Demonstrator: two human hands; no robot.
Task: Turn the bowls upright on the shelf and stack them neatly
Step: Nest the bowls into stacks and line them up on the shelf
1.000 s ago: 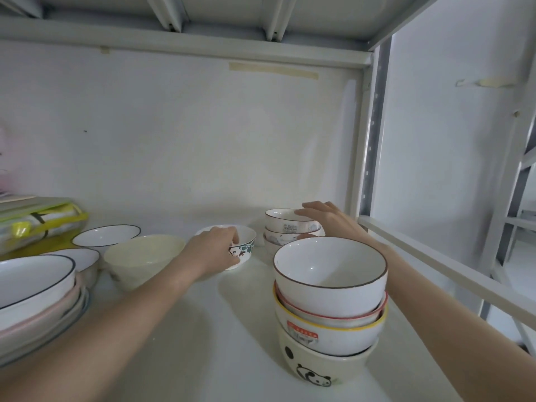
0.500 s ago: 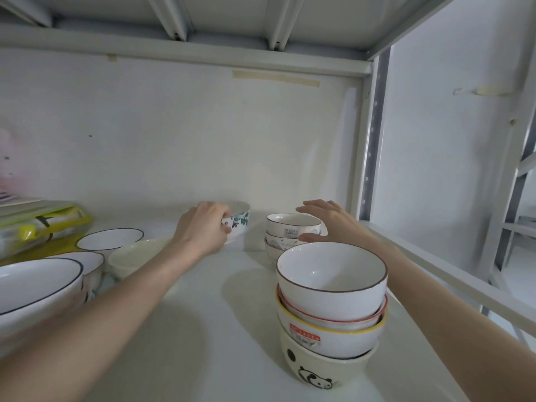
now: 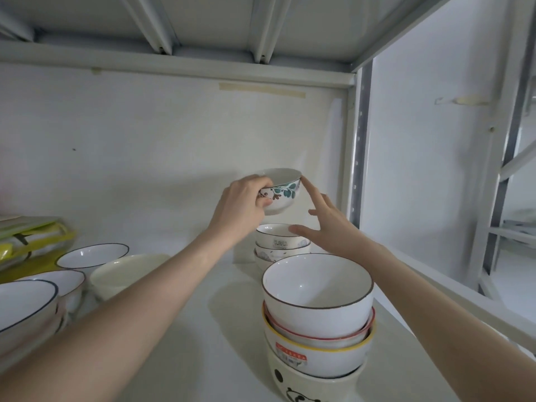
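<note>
leaf-patterned bowl (image 3: 282, 189) lifted off shelf, right hand (image 3: 324, 224) raised to it

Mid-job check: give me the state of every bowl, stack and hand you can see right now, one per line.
leaf-pattern bowl: upright, lifted above the small stack
left hand: grips the leaf-pattern bowl
right hand: fingers straight, one fingertip at the bowl's rim
small bowl stack: upright, nested, at the back
tall bowl stack: upright, nested, panda bowl at the bottom
cream bowl: upright
black-rimmed bowls: upright, at the left
</note>
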